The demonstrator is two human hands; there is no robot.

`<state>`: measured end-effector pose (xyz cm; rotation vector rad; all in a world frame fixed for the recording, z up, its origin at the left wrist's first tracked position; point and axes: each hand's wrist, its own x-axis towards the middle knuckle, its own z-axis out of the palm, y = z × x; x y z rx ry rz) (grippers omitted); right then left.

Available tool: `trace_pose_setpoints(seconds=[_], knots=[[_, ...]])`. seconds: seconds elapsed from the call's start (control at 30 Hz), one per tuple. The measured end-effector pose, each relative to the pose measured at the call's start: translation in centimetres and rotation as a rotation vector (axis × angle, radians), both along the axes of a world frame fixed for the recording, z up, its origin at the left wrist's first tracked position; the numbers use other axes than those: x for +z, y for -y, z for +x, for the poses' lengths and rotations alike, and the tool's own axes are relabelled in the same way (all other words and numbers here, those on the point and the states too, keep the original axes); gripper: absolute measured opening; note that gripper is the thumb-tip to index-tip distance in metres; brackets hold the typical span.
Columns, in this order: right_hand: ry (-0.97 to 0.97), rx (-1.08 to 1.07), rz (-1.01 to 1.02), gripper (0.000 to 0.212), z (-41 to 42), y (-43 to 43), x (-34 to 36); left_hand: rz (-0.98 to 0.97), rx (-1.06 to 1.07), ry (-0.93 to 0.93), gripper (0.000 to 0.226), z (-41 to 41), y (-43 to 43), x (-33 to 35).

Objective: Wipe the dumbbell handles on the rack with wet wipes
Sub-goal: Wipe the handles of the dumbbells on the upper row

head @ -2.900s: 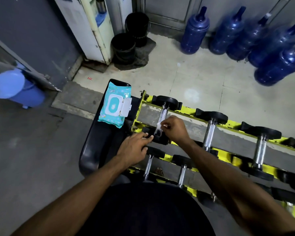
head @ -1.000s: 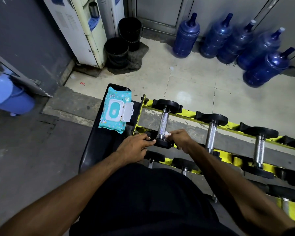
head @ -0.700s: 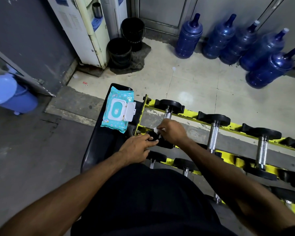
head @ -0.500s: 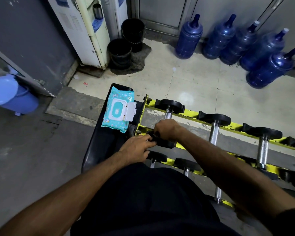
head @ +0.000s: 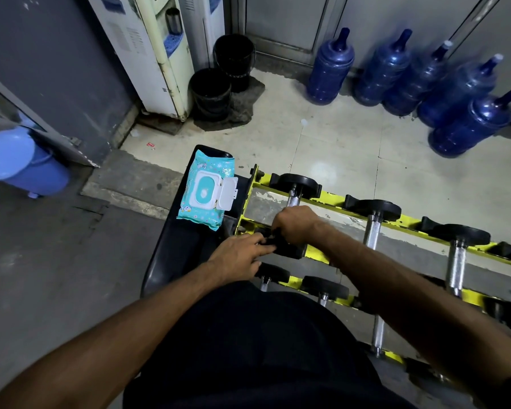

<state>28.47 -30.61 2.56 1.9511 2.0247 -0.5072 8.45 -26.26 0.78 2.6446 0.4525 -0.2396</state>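
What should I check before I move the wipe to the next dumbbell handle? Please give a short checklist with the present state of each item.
1. The right hand grips the handle of the first dumbbell: ok, the fingers are curled round it.
2. The wet wipe is under that hand: cannot tell, the fingers hide it.
3. The left hand steadies the dumbbell: ok, its fingers rest on the near head.
4. The next dumbbell has a free handle: ok, nothing covers it.
5. The wipe pack is ready for a fresh wipe: ok, it lies on the black bench pad beside the rack, lid open.
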Motion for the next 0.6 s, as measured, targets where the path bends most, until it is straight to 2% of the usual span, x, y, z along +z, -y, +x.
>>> trace_pose_setpoints(seconds=[0.13, 0.23, 0.3, 0.37, 0.47, 0.53, 0.6], knots=[[-0.151, -0.25, 0.281, 0.017, 1.0, 1.6, -1.0, 0.006, 0.018, 0.02, 0.058, -0.3, -0.1, -0.1], [-0.355, -0.494, 0.319, 0.006, 0.3, 3.8, -2.0, -0.01, 0.026, 0.017, 0.059, -0.3, -0.1, -0.1], [-0.472, -0.597, 0.297, 0.006, 0.5, 4.7, -2.4, -0.01, 0.03, 0.021, 0.059, -0.2, -0.1, -0.1], [-0.512, -0.698, 0.34, 0.011, 0.9, 4.8, -2.7, -0.014, 0.041, 0.029, 0.057, -0.1, 0.0, -0.1], [-0.579, -0.912, 0.507, 0.008, 0.9, 4.8, -3.3, -0.01, 0.045, 0.027, 0.056, 0.0, 0.0, -0.1], [-0.595, -0.939, 0.5, 0.009, 0.7, 5.0, -3.6, -0.005, 0.042, 0.028, 0.056, 0.0, 0.0, -0.1], [-0.615, -0.86, 0.382, 0.015, 0.9, 5.5, -3.5, 0.002, 0.038, 0.031, 0.055, 0.1, 0.0, 0.1]])
